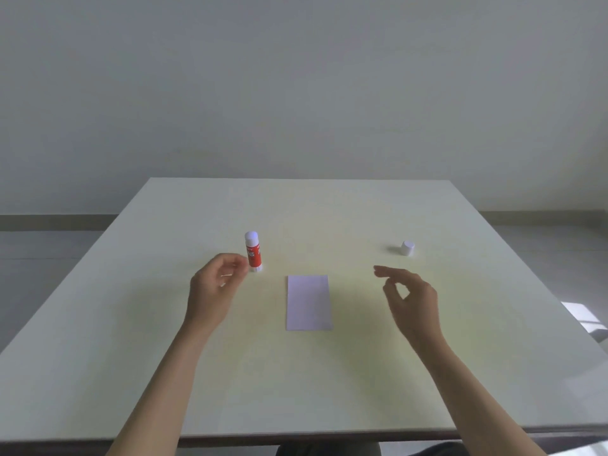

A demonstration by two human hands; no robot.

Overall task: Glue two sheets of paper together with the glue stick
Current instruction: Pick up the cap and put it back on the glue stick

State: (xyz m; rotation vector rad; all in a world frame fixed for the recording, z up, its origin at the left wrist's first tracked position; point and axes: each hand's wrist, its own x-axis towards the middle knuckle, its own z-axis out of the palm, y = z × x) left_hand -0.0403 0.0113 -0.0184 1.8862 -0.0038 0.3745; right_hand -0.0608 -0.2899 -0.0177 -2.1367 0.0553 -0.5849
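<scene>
1. A red glue stick with a white body end and an uncapped whitish tip [253, 251] stands upright on the pale cream table top [329, 390], its long axis vertical and its tip pointing up. White lettering runs along its red label, but it is too blurred to read; no brand can be made out.
2. A small white cylindrical cap [407, 248] sits on the table well to the right of the glue stick, apart from everything else.
3. A white rectangular sheet of paper [308, 302] lies flat near the middle of the table, between the two hands, with its long axis running away from the person. Whether it is one sheet or two stacked cannot be told.
4. The left hand [215, 284] hovers just beside the glue stick, to its left; fingers loosely curled, holding nothing, and it does not appear to touch the stick.
5. The right hand [411, 299] hovers to the right of the paper, below the cap, fingers spread and slightly bent, empty.
6. The two hands are well apart, one on each side of the sheet.
</scene>
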